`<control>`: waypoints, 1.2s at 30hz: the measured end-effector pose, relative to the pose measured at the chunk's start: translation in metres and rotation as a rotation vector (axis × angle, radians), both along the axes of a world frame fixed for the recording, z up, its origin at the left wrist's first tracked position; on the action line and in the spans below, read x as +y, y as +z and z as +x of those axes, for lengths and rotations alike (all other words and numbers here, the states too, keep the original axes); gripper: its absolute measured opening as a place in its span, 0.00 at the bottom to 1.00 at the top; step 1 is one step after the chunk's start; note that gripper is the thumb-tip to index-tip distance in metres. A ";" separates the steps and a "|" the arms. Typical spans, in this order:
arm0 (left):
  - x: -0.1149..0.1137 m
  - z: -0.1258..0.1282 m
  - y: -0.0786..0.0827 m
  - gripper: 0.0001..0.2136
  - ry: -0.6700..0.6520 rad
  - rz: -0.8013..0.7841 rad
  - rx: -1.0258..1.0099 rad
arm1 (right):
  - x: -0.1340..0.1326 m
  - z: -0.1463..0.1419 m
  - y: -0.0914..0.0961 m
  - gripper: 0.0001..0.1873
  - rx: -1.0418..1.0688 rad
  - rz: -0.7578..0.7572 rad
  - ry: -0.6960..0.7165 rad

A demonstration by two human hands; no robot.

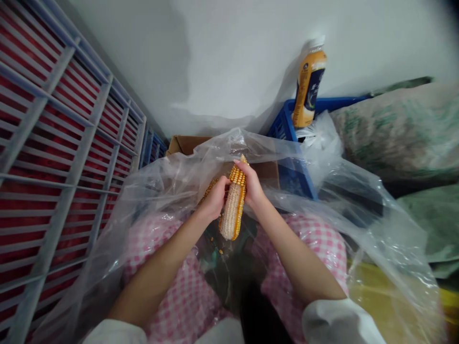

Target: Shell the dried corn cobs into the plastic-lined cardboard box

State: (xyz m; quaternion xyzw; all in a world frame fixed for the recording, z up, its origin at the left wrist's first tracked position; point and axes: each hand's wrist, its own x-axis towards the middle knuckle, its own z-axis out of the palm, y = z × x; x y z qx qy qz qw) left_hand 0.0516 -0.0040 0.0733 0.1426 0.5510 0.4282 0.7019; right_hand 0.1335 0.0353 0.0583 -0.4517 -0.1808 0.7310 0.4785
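Observation:
Both my hands hold a dried corn cob (234,208) upright over my lap. Its lower part is pale and stripped of kernels, while yellow kernels remain near the top. My right hand (252,185) is closed around the upper, kernelled part. My left hand (215,197) is curled against the cob's left side; a second yellow cob (209,188) seems to lie behind it. A clear plastic sheet (158,191) is spread over my knees, which are in pink checked cloth (186,296). A few loose kernels (219,250) lie below the cob.
A grey and red slatted crate wall (60,157) stands close on the left. A cardboard box (186,143) and a blue plastic crate (290,143) lie ahead. An orange bottle (309,83) stands in the blue crate. Woven sacks (398,129) lie to the right.

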 end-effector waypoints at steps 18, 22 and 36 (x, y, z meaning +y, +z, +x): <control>0.000 0.003 0.006 0.06 0.086 -0.028 -0.089 | 0.006 0.005 0.009 0.14 0.088 -0.065 -0.008; 0.000 0.004 0.002 0.05 0.081 -0.035 -0.070 | 0.005 0.004 0.006 0.15 0.071 -0.046 -0.010; 0.000 0.000 0.009 0.06 0.089 -0.051 -0.139 | 0.007 0.006 0.006 0.14 0.011 0.047 0.017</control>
